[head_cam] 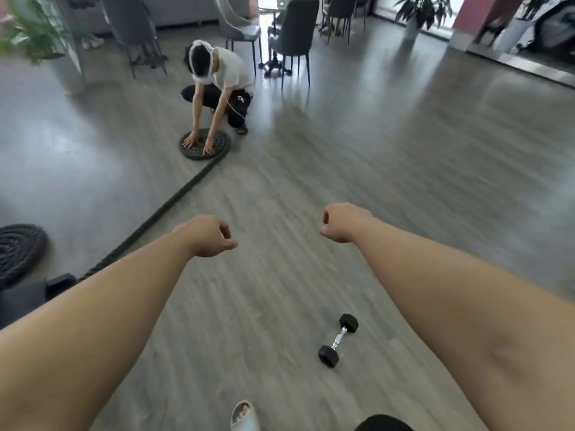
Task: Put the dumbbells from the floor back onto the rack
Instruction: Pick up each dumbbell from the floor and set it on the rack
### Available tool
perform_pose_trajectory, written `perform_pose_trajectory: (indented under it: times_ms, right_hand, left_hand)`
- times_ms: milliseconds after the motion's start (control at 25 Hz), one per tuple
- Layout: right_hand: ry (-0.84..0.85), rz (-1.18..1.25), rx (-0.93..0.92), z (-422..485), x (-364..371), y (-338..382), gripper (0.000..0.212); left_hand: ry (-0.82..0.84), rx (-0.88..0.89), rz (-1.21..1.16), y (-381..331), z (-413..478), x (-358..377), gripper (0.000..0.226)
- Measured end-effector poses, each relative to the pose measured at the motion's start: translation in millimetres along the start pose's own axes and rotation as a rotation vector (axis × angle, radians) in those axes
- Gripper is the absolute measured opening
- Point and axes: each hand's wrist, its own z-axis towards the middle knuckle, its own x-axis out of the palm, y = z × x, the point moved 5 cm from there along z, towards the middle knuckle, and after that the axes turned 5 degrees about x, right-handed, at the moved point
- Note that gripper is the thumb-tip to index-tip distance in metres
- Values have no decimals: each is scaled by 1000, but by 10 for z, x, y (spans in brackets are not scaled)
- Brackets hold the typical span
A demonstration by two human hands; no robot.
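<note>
Black-headed dumbbell lies on the grey floor below our fists, approx 5 o'clock of left hand, 6 of right hand. Long axis runs 1-to-7. Both hands loosely curled, holding nothing; right looks nearer.

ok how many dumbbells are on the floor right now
1. The dumbbell lies on the floor below the right forearm, near the bottom of the view. Others may lie outside the frame.
</note>
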Motion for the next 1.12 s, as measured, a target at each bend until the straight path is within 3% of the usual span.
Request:
perform_pose_trajectory:
  times_ms: [240,440,600,760,880,1120]
  right_hand:
    - [34,-92,-45,771,176,-783,31]
    - [175,-139,-242,1389,879,-1493,41]
    - [297,-273,-279,1695,1499,-2129,40]
    - [339,-276,-327,1970,1918,-2178,47]
    - [359,-298,-355,2218,2310,-2119,47]
    - [479,-257,-391,2866,3681,-2003,44]
  left_hand:
    - [-29,-110,-83,-444,490,388,32]
    - [48,-286,-238,-1269,802,1423,33]
    - [55,-398,-477,-1866,805,2263,30]
    - [63,-569,-560,-1863,768,2941,39]
    - [27,-602,-609,-1825,1036,3280,51]
    - [55,-704,-756,-1900,1820,4522,49]
